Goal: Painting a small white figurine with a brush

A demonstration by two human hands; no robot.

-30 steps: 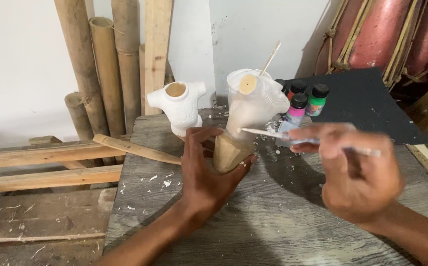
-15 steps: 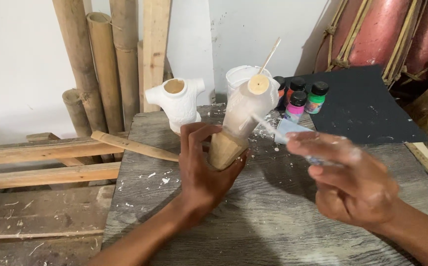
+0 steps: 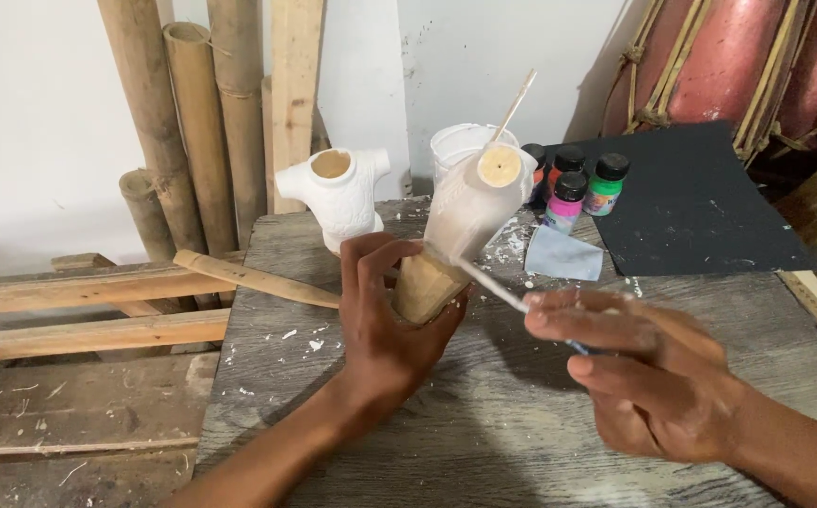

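Observation:
My left hand (image 3: 385, 315) grips the bare wooden lower end of a carved torso figure (image 3: 465, 221) and holds it tilted up to the right. The figure's upper part is coated white, and its neck shows a round wooden end. My right hand (image 3: 648, 372) holds a thin paintbrush (image 3: 493, 285) whose tip touches the white part of the figure. A second, all-white torso figure (image 3: 338, 193) stands on the grey wooden table (image 3: 483, 442) behind my left hand.
A white cup (image 3: 455, 146) with a stick in it stands at the table's back, beside several small paint bottles (image 3: 578, 188). A black sheet (image 3: 690, 202) and a pale paper piece (image 3: 563, 254) lie at the right. Bamboo poles (image 3: 182, 122) and wooden slats (image 3: 88, 310) sit left.
My right hand has dropped lower and nearer with the brush, which now points up-left at the figure. The held figure has tilted more to the right.

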